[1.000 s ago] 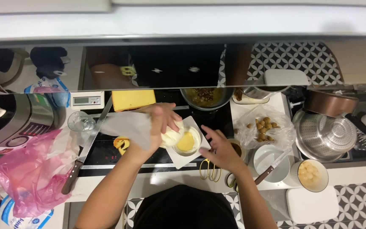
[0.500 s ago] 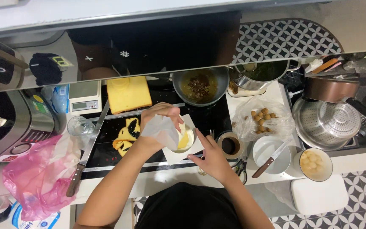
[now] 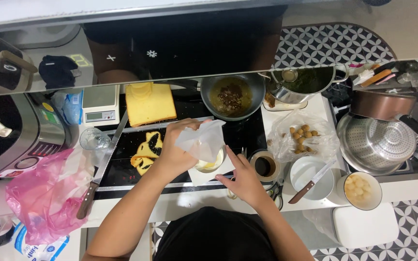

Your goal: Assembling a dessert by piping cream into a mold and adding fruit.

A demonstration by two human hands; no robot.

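Paper sheet (image 3: 201,139), white, over small bowl (image 3: 210,162) at centre of dark cooktop (image 3: 122,164) | left hand (image 3: 177,150) pinching sheet from 9 o'clock | right hand (image 3: 242,180) spread, fingertips touching bowl's 4 o'clock edge

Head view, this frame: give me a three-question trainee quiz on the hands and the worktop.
1. True or false: the left hand holds a sheet of white paper over the small bowl.
2. What lies across the empty white bowl to the right? A) knife B) whisk C) tongs
3. Fill in: the right hand rests beside the small bowl, holding ____.

Key: 1 true; 2 A, a brown-handled knife; 3 nothing.
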